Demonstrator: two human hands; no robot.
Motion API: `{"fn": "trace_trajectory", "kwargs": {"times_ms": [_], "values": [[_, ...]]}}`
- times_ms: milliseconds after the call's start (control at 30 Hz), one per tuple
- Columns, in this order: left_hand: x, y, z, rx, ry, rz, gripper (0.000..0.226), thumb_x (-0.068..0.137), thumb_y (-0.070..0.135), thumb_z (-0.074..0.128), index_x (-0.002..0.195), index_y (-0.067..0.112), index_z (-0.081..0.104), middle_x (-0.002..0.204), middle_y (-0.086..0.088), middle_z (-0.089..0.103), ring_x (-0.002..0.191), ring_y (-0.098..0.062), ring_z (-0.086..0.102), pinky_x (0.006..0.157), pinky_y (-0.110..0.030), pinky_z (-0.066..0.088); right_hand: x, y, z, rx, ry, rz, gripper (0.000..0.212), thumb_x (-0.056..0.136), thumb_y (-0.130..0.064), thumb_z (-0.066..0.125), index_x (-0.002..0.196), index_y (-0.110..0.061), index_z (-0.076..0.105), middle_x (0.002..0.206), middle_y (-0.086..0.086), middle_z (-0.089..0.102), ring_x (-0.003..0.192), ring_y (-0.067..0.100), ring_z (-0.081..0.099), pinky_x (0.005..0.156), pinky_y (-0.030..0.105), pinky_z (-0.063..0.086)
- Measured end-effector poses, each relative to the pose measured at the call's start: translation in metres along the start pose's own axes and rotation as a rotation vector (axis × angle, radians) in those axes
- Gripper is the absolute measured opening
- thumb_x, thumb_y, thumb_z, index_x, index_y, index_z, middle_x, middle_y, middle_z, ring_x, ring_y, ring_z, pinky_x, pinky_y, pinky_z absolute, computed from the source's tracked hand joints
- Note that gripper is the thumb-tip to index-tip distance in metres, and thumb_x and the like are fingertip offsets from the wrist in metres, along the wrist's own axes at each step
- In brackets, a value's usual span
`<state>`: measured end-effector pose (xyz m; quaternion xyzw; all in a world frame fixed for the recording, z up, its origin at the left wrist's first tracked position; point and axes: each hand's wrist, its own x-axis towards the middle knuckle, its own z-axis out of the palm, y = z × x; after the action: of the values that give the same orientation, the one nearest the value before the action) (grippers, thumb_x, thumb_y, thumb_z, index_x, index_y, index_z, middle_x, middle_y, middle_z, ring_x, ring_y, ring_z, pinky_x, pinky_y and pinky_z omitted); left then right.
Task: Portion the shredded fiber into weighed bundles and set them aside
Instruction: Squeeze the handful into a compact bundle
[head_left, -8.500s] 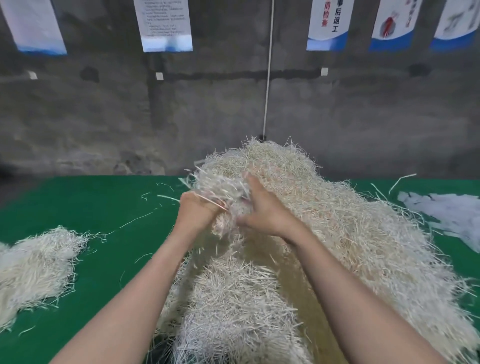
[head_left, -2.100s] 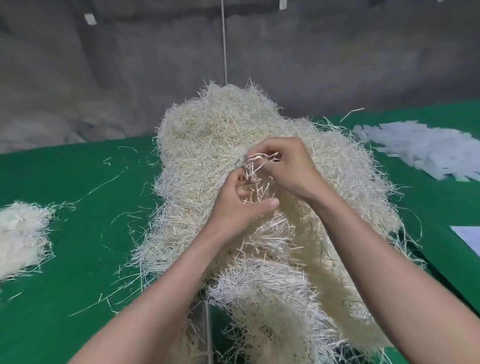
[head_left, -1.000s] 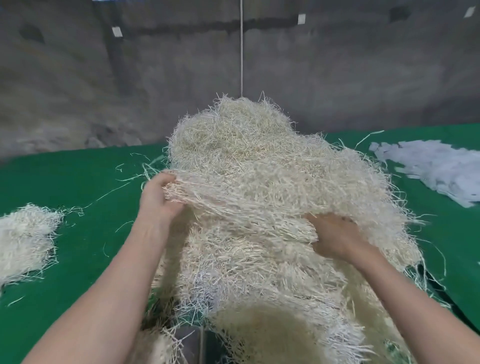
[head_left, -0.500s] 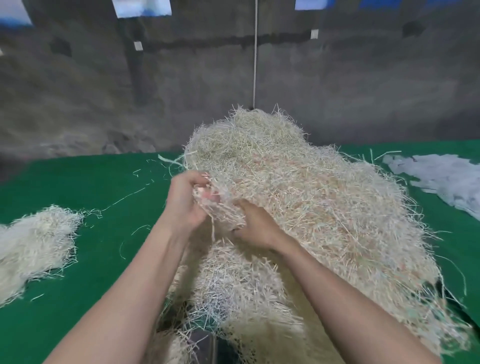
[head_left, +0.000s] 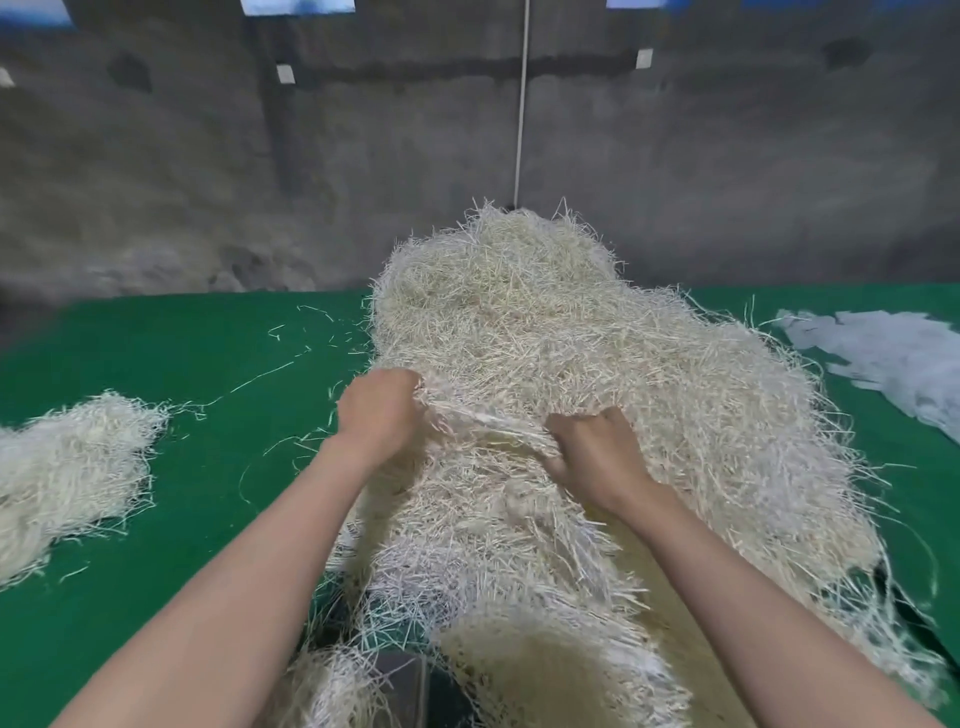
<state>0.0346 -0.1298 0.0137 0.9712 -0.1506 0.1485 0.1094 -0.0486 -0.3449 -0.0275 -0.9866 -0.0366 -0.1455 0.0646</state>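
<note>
At 9 o'clock a small fiber pile (head_left: 67, 467) lies on the green surface (head_left: 156, 597), well apart from the bulk. I read it as a portion already set aside; weighed or not, can't tell. Loose strands (head_left: 260, 371) are scattered between it and the bulk. Next in, at about 10 o'clock from centre, is my left hand (head_left: 379, 410), fingers (head_left: 408, 387) curled round fiber at the left edge of the main heap (head_left: 545, 322). That heap runs from 12 down to 6 o'clock, big, draping toward me over the near side. A band of strands (head_left: 488, 421) is stretched between my two hands. My right hand (head_left: 597, 452) is just right of centre, its fingers dug in and curled round the other end of that band. So both hands are gripping fiber and teasing a portion loose. At 6 o'clock a dark object (head_left: 400, 686) pokes out under the fiber; maybe a scale, can't tell. At 2 o'clock pale white sheets (head_left: 883, 358) lie on the surface, apart from the heap. Progress looks early: one pile out, nearly the whole heap left. This portion isn't free yet, and it isn't weighed or set aside.
</note>
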Motion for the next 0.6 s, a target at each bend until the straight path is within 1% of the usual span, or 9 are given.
{"fn": "trace_trajectory", "kwargs": {"times_ms": [100,167,233,300,333,400,467,533,600], "values": [[-0.002,-0.002,0.006,-0.048,-0.007,-0.029,0.007,0.083,0.002,0.060,0.083,0.009,0.062,0.074,-0.004,0.060,0.074,-0.021,0.060,0.064,-0.029,0.040,-0.007,0.008,0.004,-0.017,-0.033,0.038,0.025,0.089,-0.041,0.057,0.076,-0.029,0.040,0.059,-0.008,0.049,0.058,0.001,0.047,0.102,0.037,0.035],[-0.006,-0.006,0.006,-0.105,-0.020,-0.071,0.012,0.082,0.003,0.065,0.074,0.009,0.058,0.067,-0.001,0.056,0.064,-0.014,0.055,0.060,-0.025,0.039,-0.013,0.014,0.003,-0.002,-0.070,0.071,0.026,0.089,-0.042,0.058,0.075,-0.031,0.039,0.063,-0.008,0.051,0.062,0.001,0.049,0.105,0.037,0.032],[-0.006,-0.014,0.007,-0.151,-0.039,-0.120,0.008,0.082,-0.003,0.063,0.084,0.004,0.064,0.074,-0.006,0.061,0.070,-0.018,0.059,0.063,-0.028,0.046,-0.018,0.013,-0.002,-0.022,-0.104,0.087,0.023,0.089,-0.044,0.057,0.079,-0.032,0.041,0.068,-0.010,0.053,0.069,0.004,0.052,0.108,0.039,0.028],[-0.006,-0.017,0.005,-0.206,-0.126,-0.146,0.020,0.082,-0.002,0.063,0.102,-0.001,0.065,0.092,-0.016,0.066,0.080,-0.025,0.061,0.072,-0.032,0.050,-0.018,0.008,-0.011,-0.047,-0.140,0.064,0.018,0.088,-0.042,0.059,0.089,-0.031,0.046,0.075,-0.013,0.053,0.080,0.009,0.055,0.110,0.043,0.028],[-0.007,-0.016,0.004,-0.273,-0.203,-0.151,0.019,0.081,0.002,0.068,0.100,0.000,0.066,0.094,-0.016,0.066,0.083,-0.027,0.063,0.072,-0.032,0.050,-0.017,0.004,-0.018,-0.035,-0.181,0.052,0.023,0.086,-0.043,0.062,0.099,-0.030,0.049,0.082,-0.014,0.053,0.088,0.011,0.055,0.110,0.045,0.027],[-0.008,-0.013,0.001,-0.463,-0.312,-0.177,0.018,0.073,0.010,0.077,0.085,0.007,0.063,0.093,-0.011,0.064,0.093,-0.031,0.064,0.076,-0.033,0.051,-0.009,-0.004,-0.038,0.063,-0.279,0.030,0.058,0.076,-0.051,0.067,0.125,-0.029,0.045,0.103,-0.012,0.052,0.110,0.012,0.049,0.113,0.046,0.021],[-0.009,-0.010,-0.006,-0.594,-0.333,-0.217,0.032,0.069,0.015,0.080,0.093,0.005,0.061,0.101,-0.014,0.063,0.089,-0.026,0.064,0.067,-0.026,0.051,0.000,-0.017,-0.055,0.197,-0.252,-0.020,0.070,0.068,-0.061,0.062,0.127,-0.031,0.041,0.117,-0.014,0.047,0.113,0.007,0.041,0.111,0.039,0.021],[-0.010,-0.007,-0.014,-0.740,-0.357,-0.277,0.060,0.070,0.019,0.079,0.121,0.002,0.053,0.121,-0.014,0.056,0.092,-0.020,0.061,0.072,-0.024,0.049,0.007,-0.035,-0.058,0.250,-0.111,-0.102,0.044,0.074,-0.056,0.058,0.108,-0.031,0.045,0.108,-0.014,0.049,0.102,0.006,0.045,0.104,0.033,0.032],[-0.012,0.000,-0.025,-1.027,-0.452,-0.294,0.057,0.066,0.020,0.078,0.114,0.002,0.055,0.110,-0.007,0.058,0.084,-0.011,0.063,0.072,-0.024,0.050,0.010,-0.056,-0.047,0.280,-0.032,-0.120,0.015,0.086,-0.036,0.056,0.093,-0.026,0.047,0.088,-0.012,0.051,0.080,0.005,0.049,0.093,0.031,0.043]]}}
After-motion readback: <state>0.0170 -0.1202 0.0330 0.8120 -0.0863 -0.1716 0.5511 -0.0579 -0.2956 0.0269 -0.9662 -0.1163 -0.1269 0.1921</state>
